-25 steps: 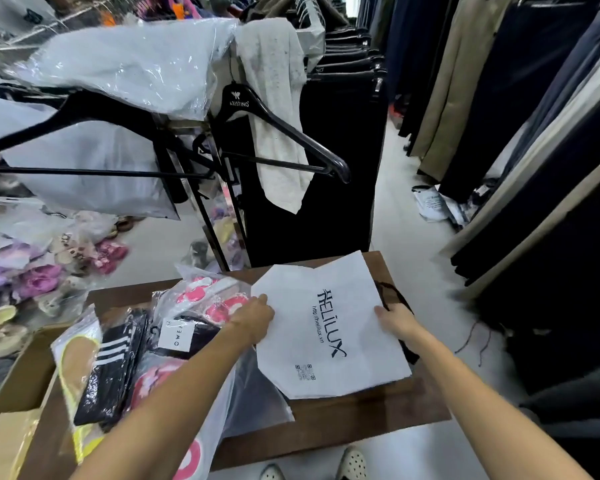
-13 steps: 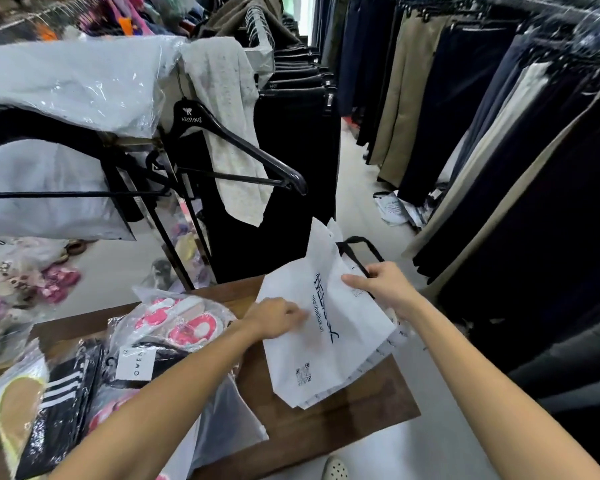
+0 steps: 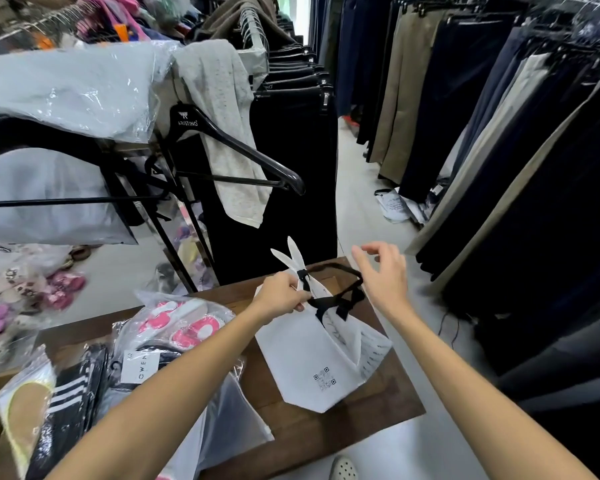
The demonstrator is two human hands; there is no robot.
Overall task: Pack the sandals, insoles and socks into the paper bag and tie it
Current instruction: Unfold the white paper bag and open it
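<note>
The left hand (image 3: 280, 295) pinches the top edge of the bag (image 3: 312, 362), fingers curled round the white paper where a black handle (image 3: 333, 301) is fixed. The right hand (image 3: 383, 275) hovers just right of the bag's mouth, fingers spread and loose, holding nothing, close above the handle loops; whether it touches them I cannot tell. The bag stands tilted on the desk (image 3: 326, 431), its mouth lifted toward the hands, its pointed bottom toward the desk's near edge, a small printed code on its front face. Left of the bag, on the desk, lie the sandals (image 3: 184, 323), pink and white in a clear wrapper. Left of the bag and nearer the camera than the sandals are the socks (image 3: 68, 400), black with white stripes. Furthest left of the bag are the insoles (image 3: 23, 410), yellow-rimmed, in a clear packet. Beyond the bag a black hanger (image 3: 229, 147) juts from a clothes rack.
</note>
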